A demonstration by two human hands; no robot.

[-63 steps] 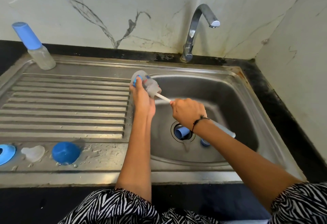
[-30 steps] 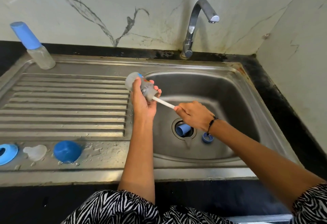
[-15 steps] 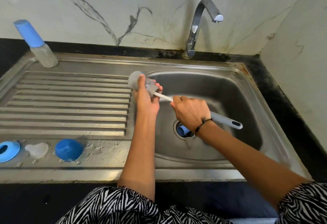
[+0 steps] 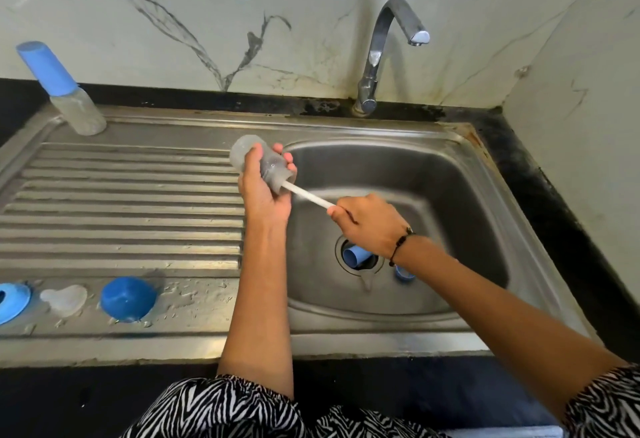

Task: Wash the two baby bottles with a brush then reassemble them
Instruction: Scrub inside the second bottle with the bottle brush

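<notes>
My left hand (image 4: 261, 192) grips a clear baby bottle (image 4: 247, 152), held on its side above the sink's left rim. A bottle brush goes into its mouth; its white stem (image 4: 308, 197) runs to my right hand (image 4: 369, 226), which grips the handle over the basin. A second bottle (image 4: 74, 110) with a tall blue cap (image 4: 46, 67) stands upright at the back left of the drainboard. A blue cap (image 4: 127, 298), a clear teat (image 4: 64, 299) and a blue ring (image 4: 10, 301) lie on the front left ledge.
The steel sink basin (image 4: 450, 195) holds a blue tube-shaped part (image 4: 355, 256) in the drain and a small blue piece (image 4: 403, 273) beside it. The tap (image 4: 384, 43) stands behind, not running. A ribbed drainboard (image 4: 121, 209) fills the left. Marble walls rise behind and at the right.
My right hand has pulled back from the bottle, so more white stem shows. The bottle stays in my left hand, tilted a little differently.
</notes>
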